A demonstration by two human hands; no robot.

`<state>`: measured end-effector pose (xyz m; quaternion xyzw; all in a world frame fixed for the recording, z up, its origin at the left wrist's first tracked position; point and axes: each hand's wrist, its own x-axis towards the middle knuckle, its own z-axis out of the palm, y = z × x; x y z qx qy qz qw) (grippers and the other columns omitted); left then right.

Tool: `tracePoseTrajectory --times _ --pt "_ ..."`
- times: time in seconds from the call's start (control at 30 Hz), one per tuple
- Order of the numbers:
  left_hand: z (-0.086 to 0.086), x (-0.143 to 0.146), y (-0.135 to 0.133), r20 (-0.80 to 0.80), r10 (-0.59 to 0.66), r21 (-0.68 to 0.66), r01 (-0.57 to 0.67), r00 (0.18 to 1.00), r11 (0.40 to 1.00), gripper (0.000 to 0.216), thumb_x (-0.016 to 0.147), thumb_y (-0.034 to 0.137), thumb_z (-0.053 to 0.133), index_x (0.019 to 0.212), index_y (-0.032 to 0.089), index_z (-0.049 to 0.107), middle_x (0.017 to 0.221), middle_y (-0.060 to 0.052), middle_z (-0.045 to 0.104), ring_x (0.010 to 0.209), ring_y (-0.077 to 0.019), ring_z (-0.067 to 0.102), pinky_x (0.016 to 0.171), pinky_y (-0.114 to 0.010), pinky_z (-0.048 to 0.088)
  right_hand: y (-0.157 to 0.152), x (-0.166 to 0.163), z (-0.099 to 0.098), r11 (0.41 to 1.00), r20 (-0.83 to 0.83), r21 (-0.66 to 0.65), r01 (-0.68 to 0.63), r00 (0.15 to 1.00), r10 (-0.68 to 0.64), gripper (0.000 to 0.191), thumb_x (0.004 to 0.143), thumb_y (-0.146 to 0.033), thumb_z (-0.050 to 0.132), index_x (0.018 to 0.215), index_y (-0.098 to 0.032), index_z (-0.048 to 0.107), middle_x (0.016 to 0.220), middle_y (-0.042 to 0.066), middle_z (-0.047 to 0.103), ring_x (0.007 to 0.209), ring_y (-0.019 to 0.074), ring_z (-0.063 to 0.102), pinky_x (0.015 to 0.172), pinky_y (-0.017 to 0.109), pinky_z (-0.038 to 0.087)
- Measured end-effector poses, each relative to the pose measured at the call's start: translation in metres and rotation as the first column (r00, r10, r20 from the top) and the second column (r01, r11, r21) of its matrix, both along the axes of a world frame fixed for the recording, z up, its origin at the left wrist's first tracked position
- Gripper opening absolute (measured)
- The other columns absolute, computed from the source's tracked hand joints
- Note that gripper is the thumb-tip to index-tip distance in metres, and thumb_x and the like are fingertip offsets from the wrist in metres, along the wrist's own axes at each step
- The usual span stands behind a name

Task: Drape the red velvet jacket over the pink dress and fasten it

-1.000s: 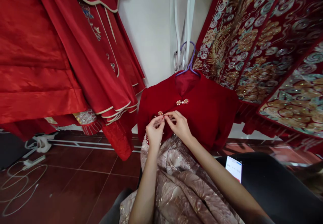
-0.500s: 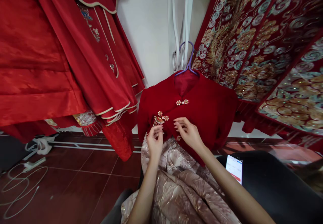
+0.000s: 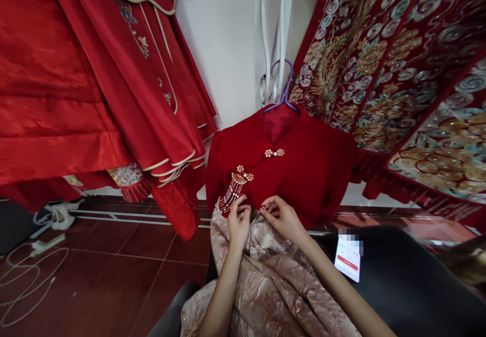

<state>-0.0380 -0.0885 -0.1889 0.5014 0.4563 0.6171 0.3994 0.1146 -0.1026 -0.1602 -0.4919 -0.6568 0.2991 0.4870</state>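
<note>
A dark red jacket (image 3: pixel 315 170) hangs in front of me on a purple hanger (image 3: pixel 287 86). A beaded flower fastener (image 3: pixel 274 152) joins its front below the neckline. Lower on the left side is a fan-shaped ornament (image 3: pixel 239 179) with beaded tassels. My right hand (image 3: pixel 285 219) pinches a small beaded fastener (image 3: pixel 261 209) at the lower front. Just left of it, my left hand (image 3: pixel 239 221) has its fingers bent together by the jacket's front, below the tassels; what they grip is hidden. Shiny patterned brownish-pink fabric (image 3: pixel 266 291) lies beneath both forearms.
Red garments (image 3: pixel 152 94) hang on the left, and heavily embroidered red ones (image 3: pixel 379 73) on the right. A phone (image 3: pixel 348 261) with a lit screen rests on a black seat (image 3: pixel 402 276). White cables (image 3: pixel 34 271) and a power strip (image 3: pixel 47 245) lie on the tiled floor.
Both hands have moved down the jacket's front, the left leaving the tassels, which now hang in full view. The right hand has come to the lower beaded fastener.
</note>
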Motion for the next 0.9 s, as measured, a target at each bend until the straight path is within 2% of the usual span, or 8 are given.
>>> tracePoseTrajectory --times 0.2,0.33,0.47,0.63,0.9 --pt "-0.005 -0.003 0.005 0.083 0.033 -0.005 -0.033 0.996 0.999 0.029 0.079 0.024 0.059 0.105 0.016 0.068 0.114 -0.010 0.069 0.102 -0.0183 0.065 0.095 -0.033 0.049 -0.003 -0.012 0.010 0.992 0.008 0.086 -0.096 0.995 0.096 0.010 0.088 -0.026 0.059 0.091 -0.020 0.065 0.089 0.003 0.063 0.078 0.0130 0.062 0.070 0.024 0.054" --pt "-0.002 -0.005 0.005 0.151 0.074 -0.059 -0.066 0.986 0.996 0.028 0.077 0.029 0.063 0.100 0.015 0.071 0.108 -0.010 0.072 0.099 -0.0200 0.067 0.091 -0.033 0.051 0.012 -0.020 0.014 0.983 0.042 0.145 -0.114 0.993 0.109 0.017 0.089 -0.024 0.057 0.102 -0.023 0.069 0.096 0.004 0.063 0.080 0.0123 0.063 0.073 0.025 0.054" --pt "0.004 -0.005 0.005 0.186 0.072 -0.065 -0.061 0.980 0.996 0.029 0.076 0.031 0.067 0.099 0.014 0.072 0.102 -0.010 0.074 0.094 -0.0196 0.069 0.090 -0.033 0.052 0.032 -0.023 0.011 0.980 0.091 0.168 -0.103 0.992 0.089 0.020 0.089 -0.022 0.057 0.104 -0.023 0.070 0.094 0.004 0.062 0.078 0.0128 0.062 0.071 0.025 0.055" --pt "0.004 -0.005 0.012 0.172 0.102 -0.071 -0.091 0.980 0.993 0.030 0.070 0.029 0.073 0.095 0.014 0.073 0.098 -0.010 0.075 0.091 -0.0194 0.070 0.087 -0.033 0.054 0.037 -0.025 0.006 0.978 0.162 0.200 -0.067 0.986 0.034 0.021 0.090 -0.021 0.056 0.105 -0.023 0.070 0.093 0.004 0.063 0.076 0.0133 0.063 0.074 0.028 0.055" --pt "0.008 -0.010 0.018 0.034 0.102 -0.022 -0.101 0.994 0.995 0.021 0.070 0.022 0.069 0.088 0.014 0.075 0.090 -0.009 0.076 0.081 -0.0189 0.071 0.077 -0.031 0.056 0.036 -0.033 -0.005 0.973 0.090 0.231 0.001 0.996 -0.023 0.018 0.091 -0.027 0.055 0.101 -0.022 0.069 0.093 0.004 0.062 0.079 0.0143 0.064 0.073 0.027 0.057"
